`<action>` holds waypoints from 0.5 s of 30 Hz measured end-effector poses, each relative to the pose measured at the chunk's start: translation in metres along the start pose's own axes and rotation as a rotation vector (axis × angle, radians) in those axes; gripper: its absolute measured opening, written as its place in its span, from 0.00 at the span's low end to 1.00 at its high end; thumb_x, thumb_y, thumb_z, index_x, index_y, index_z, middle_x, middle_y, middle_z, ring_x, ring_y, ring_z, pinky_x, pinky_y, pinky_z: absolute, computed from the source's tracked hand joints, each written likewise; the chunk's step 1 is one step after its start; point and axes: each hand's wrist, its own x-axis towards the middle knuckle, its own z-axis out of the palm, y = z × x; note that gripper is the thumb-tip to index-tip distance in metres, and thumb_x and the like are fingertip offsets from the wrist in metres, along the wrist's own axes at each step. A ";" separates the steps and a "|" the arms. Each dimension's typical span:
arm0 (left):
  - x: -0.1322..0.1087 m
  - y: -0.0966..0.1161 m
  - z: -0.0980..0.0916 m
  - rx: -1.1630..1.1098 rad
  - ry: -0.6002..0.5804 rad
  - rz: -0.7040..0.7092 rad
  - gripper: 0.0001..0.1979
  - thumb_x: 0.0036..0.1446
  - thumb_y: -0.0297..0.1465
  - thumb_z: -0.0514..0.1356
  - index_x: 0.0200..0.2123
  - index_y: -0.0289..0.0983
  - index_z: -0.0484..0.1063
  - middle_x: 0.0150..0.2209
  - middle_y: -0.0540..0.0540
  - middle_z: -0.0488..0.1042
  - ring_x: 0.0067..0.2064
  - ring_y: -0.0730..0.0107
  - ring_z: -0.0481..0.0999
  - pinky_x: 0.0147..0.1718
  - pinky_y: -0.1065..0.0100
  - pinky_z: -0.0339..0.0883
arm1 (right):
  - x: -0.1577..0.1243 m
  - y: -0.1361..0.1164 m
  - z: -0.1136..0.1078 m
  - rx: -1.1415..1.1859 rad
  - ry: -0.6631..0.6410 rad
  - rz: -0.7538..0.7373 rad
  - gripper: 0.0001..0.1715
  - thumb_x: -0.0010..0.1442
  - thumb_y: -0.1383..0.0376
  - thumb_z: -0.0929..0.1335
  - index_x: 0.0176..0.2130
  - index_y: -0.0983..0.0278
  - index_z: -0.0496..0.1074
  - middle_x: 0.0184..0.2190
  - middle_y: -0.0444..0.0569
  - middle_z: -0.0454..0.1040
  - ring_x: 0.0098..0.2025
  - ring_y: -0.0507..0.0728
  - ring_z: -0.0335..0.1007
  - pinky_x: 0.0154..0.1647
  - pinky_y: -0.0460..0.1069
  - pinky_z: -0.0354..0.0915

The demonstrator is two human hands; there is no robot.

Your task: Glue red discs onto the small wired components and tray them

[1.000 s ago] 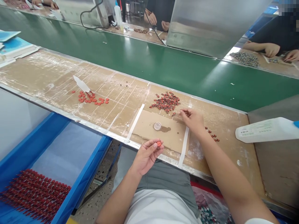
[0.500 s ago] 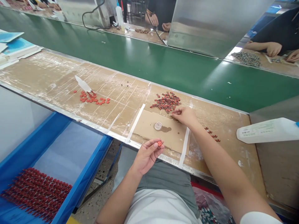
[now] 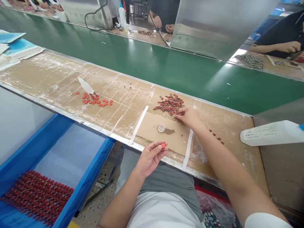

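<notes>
Between the thumb and fingers of my left hand (image 3: 152, 157) is a small red disc (image 3: 163, 145) with dark holes in its face, held above the table's front edge. My right hand (image 3: 188, 117) reaches to the near right side of a pile of small red-and-black pieces (image 3: 170, 104). Its fingertips are pinched together there, and what they hold, if anything, is too small to make out. A little clear cup (image 3: 161, 128) stands on the cardboard sheet (image 3: 152, 123) between my hands, beside a dark wet stain.
Red discs (image 3: 104, 103) lie spread at left by a white strip (image 3: 85, 85). A white bottle (image 3: 270, 133) lies at right near several small brown-red pieces (image 3: 215, 135). A blue bin (image 3: 83, 158) with rows of red pieces stands lower left. Beyond runs a green belt (image 3: 142, 57); co-workers' hands (image 3: 155, 21) are behind.
My hands have hardly moved; the left still holds the red disc and the right stays at the pile's edge. At the far right a co-worker's hand has shifted.
</notes>
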 end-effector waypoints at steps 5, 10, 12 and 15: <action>-0.002 0.001 0.000 0.000 0.002 0.002 0.10 0.54 0.24 0.66 0.42 0.31 0.78 0.43 0.41 0.80 0.41 0.73 0.81 0.44 0.74 0.75 | 0.008 0.005 -0.002 -0.001 0.002 -0.031 0.02 0.48 0.66 0.74 0.26 0.63 0.76 0.23 0.47 0.76 0.29 0.57 0.73 0.34 0.50 0.65; -0.003 0.002 0.001 0.003 0.017 -0.002 0.11 0.53 0.25 0.67 0.42 0.31 0.78 0.43 0.41 0.80 0.41 0.72 0.81 0.45 0.74 0.74 | -0.008 0.004 -0.003 0.227 -0.029 -0.024 0.12 0.54 0.60 0.72 0.38 0.63 0.78 0.25 0.47 0.79 0.26 0.54 0.74 0.30 0.49 0.70; -0.003 0.002 0.001 0.006 0.017 -0.008 0.12 0.53 0.25 0.68 0.42 0.31 0.78 0.43 0.41 0.80 0.41 0.72 0.81 0.45 0.74 0.74 | -0.023 0.002 0.000 0.432 -0.001 -0.009 0.18 0.54 0.55 0.72 0.41 0.65 0.77 0.28 0.49 0.80 0.25 0.54 0.75 0.28 0.49 0.71; -0.002 0.002 0.001 0.004 0.012 -0.014 0.12 0.53 0.24 0.67 0.42 0.32 0.78 0.43 0.42 0.80 0.41 0.73 0.81 0.45 0.75 0.74 | -0.048 0.001 0.006 0.519 0.072 -0.018 0.22 0.50 0.52 0.73 0.39 0.65 0.78 0.31 0.51 0.81 0.27 0.55 0.75 0.27 0.48 0.71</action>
